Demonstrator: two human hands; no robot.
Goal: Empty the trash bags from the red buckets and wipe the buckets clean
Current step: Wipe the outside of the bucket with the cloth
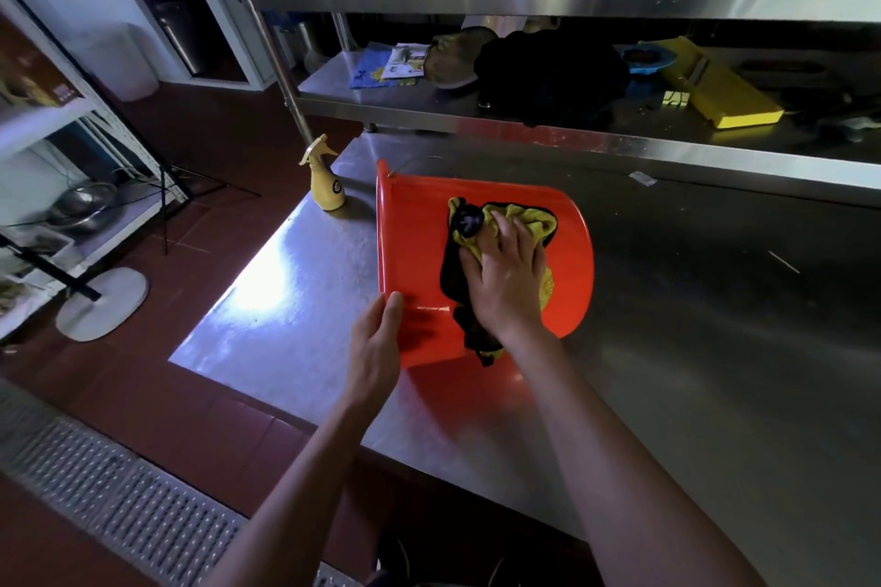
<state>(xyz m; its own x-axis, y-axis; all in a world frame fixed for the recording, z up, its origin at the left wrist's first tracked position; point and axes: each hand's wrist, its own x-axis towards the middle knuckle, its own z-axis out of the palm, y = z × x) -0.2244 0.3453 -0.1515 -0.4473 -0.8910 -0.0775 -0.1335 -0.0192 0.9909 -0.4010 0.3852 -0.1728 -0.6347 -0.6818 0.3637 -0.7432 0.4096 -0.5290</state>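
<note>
The red bucket lies on its side near the bench's left edge, mouth turned toward that edge. The right hand spreads flat, fingers straight, pressing a yellow-and-black cloth against the bucket's upturned wall. The left hand braces the near part of the rim, fingers extended, not clenched. That bucket looks light, thin plastic, smooth and likely to roll or skid on steel, so steadying it by the rim makes sense. The cloth is soft and bunches easily. A yellow spray bottle stands close by, near the bench's far left corner.
</note>
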